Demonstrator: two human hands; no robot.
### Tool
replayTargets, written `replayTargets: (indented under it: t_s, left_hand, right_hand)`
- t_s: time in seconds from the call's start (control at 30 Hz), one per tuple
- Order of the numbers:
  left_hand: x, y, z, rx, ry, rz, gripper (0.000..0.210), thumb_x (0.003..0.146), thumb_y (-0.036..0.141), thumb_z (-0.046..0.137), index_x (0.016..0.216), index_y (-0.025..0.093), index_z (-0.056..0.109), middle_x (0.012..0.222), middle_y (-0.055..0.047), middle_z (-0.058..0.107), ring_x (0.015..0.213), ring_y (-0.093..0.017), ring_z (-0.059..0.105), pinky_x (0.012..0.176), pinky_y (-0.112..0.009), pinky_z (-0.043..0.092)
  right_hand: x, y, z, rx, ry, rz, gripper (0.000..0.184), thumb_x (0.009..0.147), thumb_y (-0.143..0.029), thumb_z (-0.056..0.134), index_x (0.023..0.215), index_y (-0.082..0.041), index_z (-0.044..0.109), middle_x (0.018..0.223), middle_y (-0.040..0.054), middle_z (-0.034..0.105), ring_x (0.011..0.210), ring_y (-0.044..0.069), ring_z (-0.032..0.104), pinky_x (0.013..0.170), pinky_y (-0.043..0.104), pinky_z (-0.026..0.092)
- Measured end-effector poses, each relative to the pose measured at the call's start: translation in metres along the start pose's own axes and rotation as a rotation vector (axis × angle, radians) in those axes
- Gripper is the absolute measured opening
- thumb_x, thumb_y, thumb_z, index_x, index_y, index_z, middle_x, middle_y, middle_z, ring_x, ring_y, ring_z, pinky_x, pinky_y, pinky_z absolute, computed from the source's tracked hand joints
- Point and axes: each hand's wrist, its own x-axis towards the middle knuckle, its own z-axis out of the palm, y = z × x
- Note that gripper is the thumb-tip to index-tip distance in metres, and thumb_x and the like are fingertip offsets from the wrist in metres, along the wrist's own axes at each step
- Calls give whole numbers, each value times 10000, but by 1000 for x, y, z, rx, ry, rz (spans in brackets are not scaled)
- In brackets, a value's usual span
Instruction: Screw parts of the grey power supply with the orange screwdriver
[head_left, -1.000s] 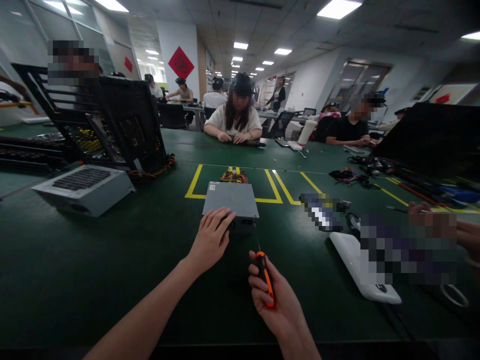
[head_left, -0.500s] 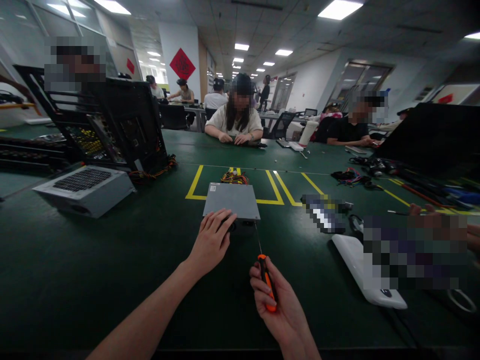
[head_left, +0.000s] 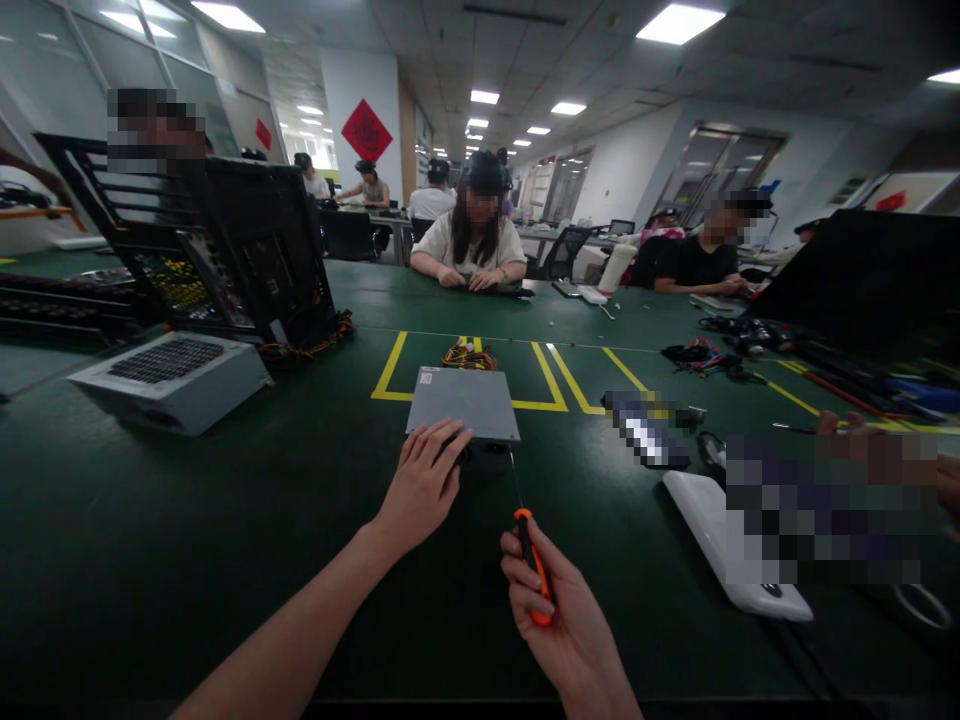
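Observation:
A grey metal computer power supply lies on the green table in front of me, its bundle of coloured wires at the far side. My left hand rests on its near left edge, fingers stretched out over the top. In my right hand is a screwdriver with an orange and black handle, the fingers wrapped round it. Its thin shaft points away from me to the near right corner of the power supply. Whether the tip sits in a screw is too small to tell.
A second power supply lies at left, before a black computer case. At right are a white oblong device, cables and another person's blurred hand. Yellow tape marks the table. A person sits opposite.
My hands, the screwdriver and the power supply stay almost in place. In the background, a standing person has moved left, now mostly hidden behind the person opposite.

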Motion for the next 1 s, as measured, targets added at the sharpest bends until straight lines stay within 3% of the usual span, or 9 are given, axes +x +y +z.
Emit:
replayTargets:
  t_s: [0.17, 0.3, 0.43, 0.67, 0.87, 1.0]
  left_hand:
    - [0, 2, 0, -10, 7, -10, 465, 829, 117, 391, 1282, 221, 371, 1289, -60, 425, 1226, -196, 338, 1061, -417, 230]
    - [-1, 4, 0, 38, 16, 14, 462, 837, 125, 391, 1286, 229, 371, 1314, -59, 404, 1252, -201, 306, 1067, -422, 217]
    - [-4, 8, 1, 123, -44, 104, 473, 835, 126, 403, 1286, 265, 374, 1373, -56, 330, 1289, -216, 241, 1070, -460, 165]
    - [-2, 17, 11, 196, -76, 261, 479, 798, 151, 489, 1255, 275, 416, 1405, -69, 265, 1304, -240, 204, 1065, -452, 169]
    - [-2, 17, 16, 216, -59, 257, 459, 806, 179, 490, 1247, 288, 427, 1384, -84, 301, 1291, -241, 228, 1030, -449, 203]
    - [-2, 20, 19, 245, -35, 215, 457, 796, 194, 508, 1234, 308, 444, 1403, -89, 273, 1267, -255, 264, 963, -437, 258]
  right_hand:
    - [-1, -2, -1, -50, 32, 16, 183, 897, -240, 378, 884, -107, 504, 655, -9, 457, 408, 0, 365, 312, 71, 279]
    - [-3, -1, -1, -82, 4, -33, 185, 891, -243, 390, 929, -102, 504, 687, 13, 479, 401, 0, 345, 286, 74, 234]
    - [-4, -2, -2, -67, 44, -95, 87, 869, -141, 412, 873, -99, 488, 727, 31, 497, 432, 0, 386, 295, 64, 242]
    - [0, -6, -7, -108, 18, 11, 212, 900, -249, 369, 969, -97, 500, 630, -22, 439, 380, -2, 334, 280, 75, 225]
    - [0, -9, -8, -54, 10, -14, 164, 899, -212, 369, 849, -109, 485, 671, -8, 459, 384, -13, 331, 280, 67, 211]
    - [0, -13, -10, -60, 8, 36, 208, 908, -259, 347, 882, -110, 490, 637, -21, 440, 407, 5, 371, 293, 72, 249]
